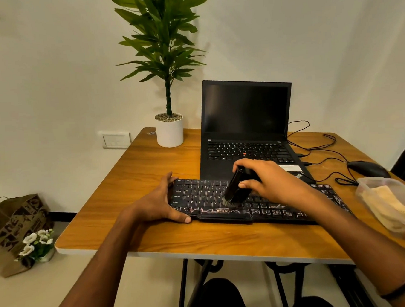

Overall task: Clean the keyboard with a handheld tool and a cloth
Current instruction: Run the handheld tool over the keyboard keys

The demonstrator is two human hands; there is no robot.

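Note:
A black keyboard [267,208] lies across the front of the wooden table [150,171]. My right hand [270,179] is shut on a black handheld brush [235,187], tilted so its bristles touch the keys near the middle of the keyboard. My left hand [159,202] grips the keyboard's left end, thumb on the front edge and fingers over the back edge. A yellowish cloth [387,205] lies inside a clear plastic container [366,185] at the right edge of the table.
An open black laptop [247,126] stands just behind the keyboard. A potted plant [170,129] sits at the back left. A black mouse [368,168] and cables lie at the right. A paper bag [15,226] and flowers rest on the floor at left.

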